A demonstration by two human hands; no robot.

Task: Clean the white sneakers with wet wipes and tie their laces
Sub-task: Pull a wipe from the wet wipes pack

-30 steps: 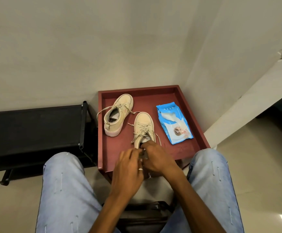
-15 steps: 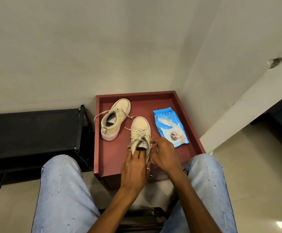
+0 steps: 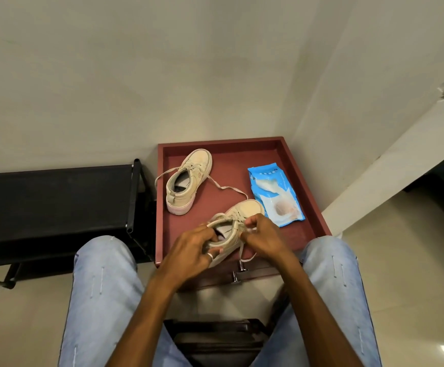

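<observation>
The near sneaker (image 3: 247, 209) has swung round, so its toe now points far-right, just beside the wipes pack (image 3: 276, 197). The left hand (image 3: 191, 250) has moved to grip its heel collar, and the right hand (image 3: 264, 235) now seems to pinch its laces (image 3: 238, 222).

surface: red tray table (image 3: 228, 160) | on it: far sneaker (image 3: 189, 181), wipes pack (image 3: 276, 197)

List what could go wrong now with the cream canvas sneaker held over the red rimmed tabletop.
1. The left hand grips only the collar of the tilted cream canvas sneaker while the right hand pinches its laces; the shoe may twist or slip.
2. Its toe sits right beside the blue plastic wet-wipe pack and could shove it.
3. The other cream sneaker has a loose lace trailing across the red rimmed tabletop toward the held shoe; it might snag.
</observation>
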